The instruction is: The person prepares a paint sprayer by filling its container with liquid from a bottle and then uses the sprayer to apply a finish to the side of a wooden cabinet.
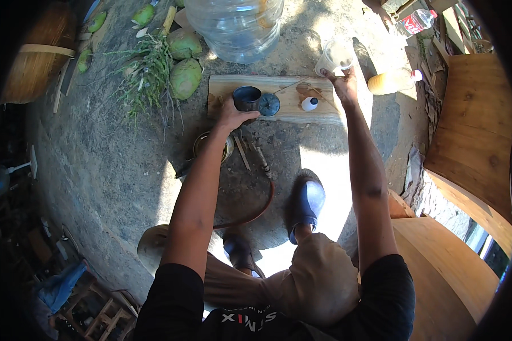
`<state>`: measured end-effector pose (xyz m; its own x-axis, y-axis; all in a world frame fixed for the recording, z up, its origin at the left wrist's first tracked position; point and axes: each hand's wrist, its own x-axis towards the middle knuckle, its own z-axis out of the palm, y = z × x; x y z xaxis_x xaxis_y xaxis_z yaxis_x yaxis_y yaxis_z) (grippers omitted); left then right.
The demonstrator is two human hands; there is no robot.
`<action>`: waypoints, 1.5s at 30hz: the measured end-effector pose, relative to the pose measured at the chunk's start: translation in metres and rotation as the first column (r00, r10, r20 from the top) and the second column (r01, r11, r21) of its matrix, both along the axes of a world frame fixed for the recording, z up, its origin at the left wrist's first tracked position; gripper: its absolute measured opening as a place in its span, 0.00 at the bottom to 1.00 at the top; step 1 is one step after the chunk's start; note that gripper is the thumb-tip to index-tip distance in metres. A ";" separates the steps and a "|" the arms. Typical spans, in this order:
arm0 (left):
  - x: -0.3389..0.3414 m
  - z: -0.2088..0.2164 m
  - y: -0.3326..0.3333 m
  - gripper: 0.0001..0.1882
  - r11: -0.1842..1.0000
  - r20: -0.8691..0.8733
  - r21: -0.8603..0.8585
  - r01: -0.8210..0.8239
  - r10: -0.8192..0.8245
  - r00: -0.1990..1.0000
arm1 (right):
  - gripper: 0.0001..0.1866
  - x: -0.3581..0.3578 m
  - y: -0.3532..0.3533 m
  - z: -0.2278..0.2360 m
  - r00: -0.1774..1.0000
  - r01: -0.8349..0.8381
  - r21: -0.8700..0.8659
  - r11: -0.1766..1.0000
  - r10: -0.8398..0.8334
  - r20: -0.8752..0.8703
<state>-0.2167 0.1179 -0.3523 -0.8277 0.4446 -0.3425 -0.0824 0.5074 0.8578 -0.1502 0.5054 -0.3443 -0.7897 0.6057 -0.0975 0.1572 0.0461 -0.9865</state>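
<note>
My left hand (231,117) is closed around a dark cup (247,102), held upright over the left part of a pale wooden board (219,85). Just right of the cup, a dark round disc (269,104) lies on the board. Farther right on it stands a small white bottle (309,104) with a dark cap, and thin sticks lie close by. Beyond the board's right end, my right hand (345,86) grips a clear plastic container (337,55) from its near side. Strong sunlight washes out the container, so its contents are hard to make out.
A large clear water jug (236,34) stands beyond the board. Green coconuts (186,78) and a stringy plant stalk (145,74) lie left. A bottle of yellowish liquid (392,82) lies right. Near my feet are an open tin (202,142) and a reddish hose (261,206) with a metal nozzle.
</note>
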 end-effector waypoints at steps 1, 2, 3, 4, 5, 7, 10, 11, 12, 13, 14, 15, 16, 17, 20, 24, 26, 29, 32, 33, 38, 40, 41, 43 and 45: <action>0.000 -0.005 -0.001 0.47 1.000 -0.018 0.011 0.005 -0.005 1.000 | 0.47 0.004 -0.002 0.003 1.000 -0.012 0.094 0.996 0.014 -0.024; 0.000 -0.009 -0.002 0.48 1.000 -0.034 0.023 0.011 -0.010 0.999 | 0.42 0.011 -0.004 0.006 1.000 0.010 0.156 0.988 -0.009 -0.006; 0.000 -0.011 -0.003 0.49 0.999 -0.027 0.031 0.015 -0.014 1.000 | 0.38 0.022 -0.007 0.010 0.999 0.029 0.218 0.976 -0.032 0.011; 0.000 -0.011 -0.004 0.51 0.999 -0.021 0.040 0.017 -0.016 1.000 | 0.37 0.034 -0.010 0.014 0.998 0.043 0.227 0.973 -0.054 0.045; 0.001 -0.010 -0.003 0.52 1.000 0.018 0.007 0.003 -0.003 1.000 | 0.36 0.047 -0.015 0.018 0.994 0.055 0.237 0.970 -0.076 0.078; 0.004 0.002 -0.001 0.53 0.995 -0.086 0.093 -0.028 0.036 0.996 | 0.37 0.074 -0.030 0.022 0.993 0.018 0.290 0.957 -0.051 0.108; 0.014 0.035 0.005 0.56 0.987 -0.278 0.044 -0.154 0.160 0.947 | 0.35 0.107 -0.059 0.020 0.953 -0.254 0.420 0.871 0.151 0.263; 0.017 0.049 0.010 0.57 0.977 -0.362 0.013 -0.212 0.202 0.910 | 0.35 0.109 -0.071 0.016 0.942 -0.280 0.440 0.853 0.157 0.296; 0.018 0.063 0.016 0.54 0.978 -0.425 0.049 -0.202 0.203 0.882 | 0.36 0.108 -0.081 0.013 0.931 -0.305 0.463 0.832 0.158 0.329; 0.021 0.076 0.024 0.51 0.978 -0.487 0.083 -0.192 0.208 0.849 | 0.36 0.104 -0.090 0.010 0.931 -0.299 0.501 0.812 0.133 0.341; 0.025 0.088 0.033 0.49 0.977 -0.556 0.119 -0.178 0.215 0.803 | 0.34 0.100 -0.095 0.009 0.939 -0.300 0.518 0.801 0.151 0.310; 0.031 0.097 0.044 0.38 0.990 -0.628 0.130 -0.051 0.122 0.769 | 0.33 0.096 -0.098 0.009 0.944 -0.301 0.533 0.791 0.170 0.283; 0.037 0.105 0.056 0.35 0.988 -0.598 0.132 0.084 0.012 0.801 | 0.31 0.091 -0.100 0.010 0.949 -0.302 0.551 0.778 0.189 0.254; 0.042 0.112 0.069 0.31 0.971 -0.561 0.129 0.200 -0.095 0.822 | 0.28 0.085 -0.103 0.012 0.943 -0.295 0.540 0.788 0.148 0.298; 0.053 0.122 0.100 0.25 0.925 -0.653 0.041 0.378 -0.261 0.710 | 0.29 0.078 -0.107 0.025 0.947 -0.317 0.592 0.741 0.215 0.237; 0.049 0.122 0.104 0.18 0.901 -0.590 -0.030 0.432 -0.365 0.720 | 0.29 0.078 -0.116 0.046 0.926 -0.371 0.719 0.587 0.291 0.241; 0.042 0.120 0.096 0.16 0.897 -0.565 -0.059 0.438 -0.392 0.726 | 0.30 0.075 -0.124 0.055 0.921 -0.378 0.751 0.541 0.303 0.245; 0.039 0.119 0.081 0.13 0.919 -0.621 0.025 0.393 -0.294 0.727 | 0.30 0.070 -0.137 0.066 0.912 -0.393 0.766 0.509 0.323 0.253; 0.033 0.120 0.066 0.11 0.935 -0.586 0.151 0.320 -0.176 0.791 | 0.30 0.063 -0.147 0.074 0.913 -0.377 0.792 0.481 0.338 0.230; 0.032 0.121 0.062 0.11 0.941 -0.546 0.187 0.282 -0.139 0.826 | 0.30 0.061 -0.150 0.076 0.913 -0.372 0.800 0.470 0.342 0.224; 0.026 0.126 0.049 0.13 0.974 -0.610 0.119 0.192 -0.081 0.789 | 0.26 0.049 -0.158 0.080 0.906 -0.350 0.866 0.357 0.365 0.215; 0.025 0.128 0.048 0.13 0.989 -0.671 0.035 0.143 -0.083 0.736 | 0.26 0.046 -0.159 0.081 0.905 -0.347 0.874 0.340 0.366 0.217; 0.023 0.129 0.048 0.13 0.994 -0.685 -0.010 0.112 -0.089 0.723 | 0.27 0.045 -0.160 0.081 0.905 -0.349 0.876 0.333 0.363 0.223; 0.018 0.131 0.045 0.13 0.992 -0.694 -0.113 0.046 -0.112 0.711 | 0.27 0.043 -0.161 0.082 0.904 -0.347 0.877 0.332 0.366 0.219; 0.014 0.131 0.039 0.13 0.999 -0.480 0.041 0.013 0.009 0.877 | 0.28 0.042 -0.161 0.085 0.900 -0.361 0.865 0.347 0.374 0.226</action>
<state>-0.2023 0.1574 -0.2214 -0.8847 0.4515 0.1157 0.3460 0.4698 0.8121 -0.1085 0.3448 -0.2598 -0.9532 -0.0014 0.3023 -0.1174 0.9233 -0.3658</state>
